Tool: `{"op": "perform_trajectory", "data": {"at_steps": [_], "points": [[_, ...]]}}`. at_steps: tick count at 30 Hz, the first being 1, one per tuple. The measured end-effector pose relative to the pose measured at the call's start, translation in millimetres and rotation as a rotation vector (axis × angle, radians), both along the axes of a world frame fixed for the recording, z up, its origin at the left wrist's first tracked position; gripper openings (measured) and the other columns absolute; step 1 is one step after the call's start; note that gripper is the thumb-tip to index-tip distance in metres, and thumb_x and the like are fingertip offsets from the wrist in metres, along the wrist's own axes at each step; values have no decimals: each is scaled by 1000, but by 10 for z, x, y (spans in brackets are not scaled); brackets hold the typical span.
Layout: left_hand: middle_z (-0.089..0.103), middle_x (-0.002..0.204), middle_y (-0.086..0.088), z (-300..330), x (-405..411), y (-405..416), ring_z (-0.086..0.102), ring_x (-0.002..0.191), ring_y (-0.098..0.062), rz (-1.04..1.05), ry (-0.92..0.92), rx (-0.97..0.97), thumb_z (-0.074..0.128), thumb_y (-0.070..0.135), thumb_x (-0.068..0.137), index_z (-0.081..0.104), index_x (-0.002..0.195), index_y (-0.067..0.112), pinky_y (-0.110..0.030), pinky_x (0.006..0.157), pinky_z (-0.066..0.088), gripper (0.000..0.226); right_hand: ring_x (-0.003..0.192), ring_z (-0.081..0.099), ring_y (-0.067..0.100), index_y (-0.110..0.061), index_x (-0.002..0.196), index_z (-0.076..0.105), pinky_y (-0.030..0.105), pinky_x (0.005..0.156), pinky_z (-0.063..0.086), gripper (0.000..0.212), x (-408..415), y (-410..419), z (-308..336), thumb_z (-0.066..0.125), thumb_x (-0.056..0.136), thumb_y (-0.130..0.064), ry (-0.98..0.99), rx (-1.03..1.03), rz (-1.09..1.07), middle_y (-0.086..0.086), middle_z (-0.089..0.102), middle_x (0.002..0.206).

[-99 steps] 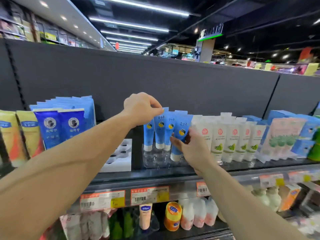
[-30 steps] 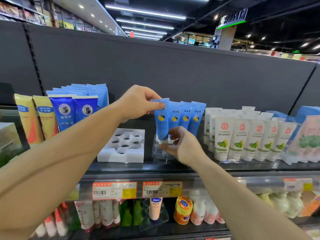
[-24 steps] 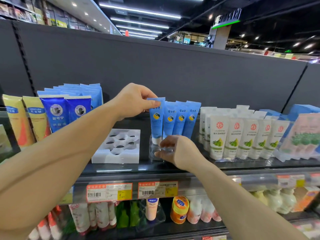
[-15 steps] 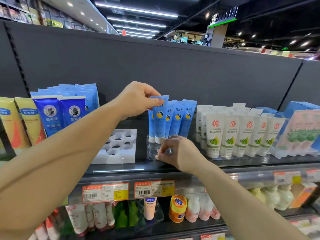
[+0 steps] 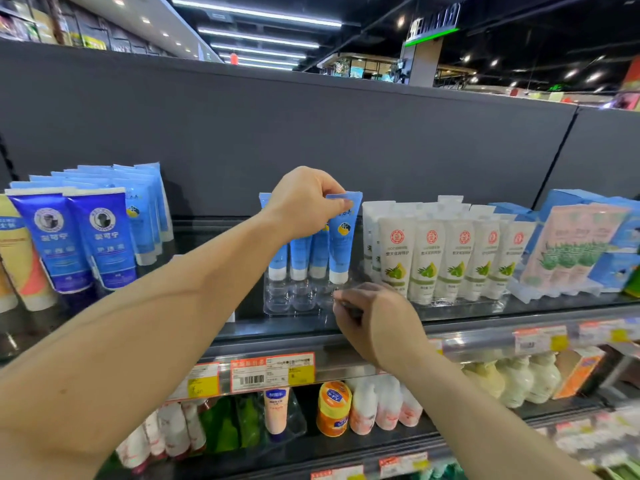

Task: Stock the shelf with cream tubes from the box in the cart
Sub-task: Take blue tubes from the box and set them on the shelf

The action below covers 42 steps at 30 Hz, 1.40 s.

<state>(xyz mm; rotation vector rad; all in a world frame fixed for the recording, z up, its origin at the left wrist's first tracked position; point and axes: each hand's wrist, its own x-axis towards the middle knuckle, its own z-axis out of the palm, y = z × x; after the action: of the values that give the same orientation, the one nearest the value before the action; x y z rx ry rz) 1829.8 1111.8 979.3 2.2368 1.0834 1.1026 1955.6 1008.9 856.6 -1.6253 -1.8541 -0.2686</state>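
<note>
Head view: the left hand (image 5: 304, 202) pinches the crimped top of a light-blue cream tube (image 5: 341, 237) standing in the clear plastic tray (image 5: 294, 299), the right hand (image 5: 375, 320) grips that tray's front; I judge alignment underway, release next.

Your left arm runs in from lower left, forearm bare, reaching up and forward. Left hand (image 5: 304, 202) is knuckles up, wrist slightly flexed, fingers (image 5: 341, 203) curled down into a pinch with the thumb. Your right arm comes in from lower right, also bare. Right hand (image 5: 377, 323) sits lower and nearer you, back of hand facing the camera, fingers bent and drawn together at the tips.
</note>
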Motion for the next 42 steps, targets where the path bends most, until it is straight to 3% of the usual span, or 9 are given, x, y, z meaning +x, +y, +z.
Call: {"op": "perform_trajectory", "data": {"at_steps": [4,9,17,21,26,29,34,39,42], "points": [[60,69,14,-5,108,-33,55,67,-6,22,14,48,67,25,88,76,87,15,-28,69,50,13,74,62,16,-19,83,73,27,65,53,40,40,-24,-18,40,88,-40,-17,-21,29,-5,69,77],[59,68,13,4,182,-41,56,65,-7,26,43,28,67,26,89,74,89,14,-33,73,55,14,65,54,14,-20,71,63,24,59,47,31,63,-39,-8,43,89,-36,2,9,61,-7,60,67],[55,60,4,-41,220,-46,48,56,-13,48,137,7,60,21,93,71,85,10,-34,66,54,18,73,60,16,-19,91,74,21,59,45,26,93,-54,0,52,87,-32,-20,-23,75,-4,69,78],[66,80,2,-39,211,-46,65,76,-19,86,131,31,54,20,94,66,94,15,-43,79,57,13,76,62,15,-21,95,76,17,61,39,29,103,-70,20,51,86,-33,-10,-32,71,-6,70,80],[67,89,6,-1,198,-103,65,84,-16,126,205,124,53,21,95,69,100,15,-41,82,55,18,93,61,15,-21,113,72,23,73,50,29,119,-77,71,54,92,-31,-3,-68,116,-4,71,100],[67,91,6,-9,192,-114,65,84,-16,137,209,121,55,23,94,69,100,16,-40,82,55,17,99,61,16,-19,113,71,28,79,55,30,128,-73,102,53,93,-30,3,-76,134,-3,71,105],[67,88,7,0,154,-139,66,81,-14,153,181,119,60,26,92,69,98,16,-32,74,53,14,103,60,15,-17,114,69,28,85,53,32,126,-74,162,51,95,-34,4,-110,149,-2,69,112],[64,95,14,-31,37,-234,59,90,-6,220,155,161,63,34,90,67,105,21,-25,82,47,20,113,56,14,-24,127,61,23,90,45,36,97,-62,230,49,96,-39,41,-169,185,-5,63,124],[64,97,15,-96,-80,-354,57,81,-2,269,116,162,63,35,90,66,108,22,-24,80,47,22,117,53,12,-27,131,58,24,94,43,38,51,-41,227,48,97,-41,79,-209,211,-6,61,128]]}}
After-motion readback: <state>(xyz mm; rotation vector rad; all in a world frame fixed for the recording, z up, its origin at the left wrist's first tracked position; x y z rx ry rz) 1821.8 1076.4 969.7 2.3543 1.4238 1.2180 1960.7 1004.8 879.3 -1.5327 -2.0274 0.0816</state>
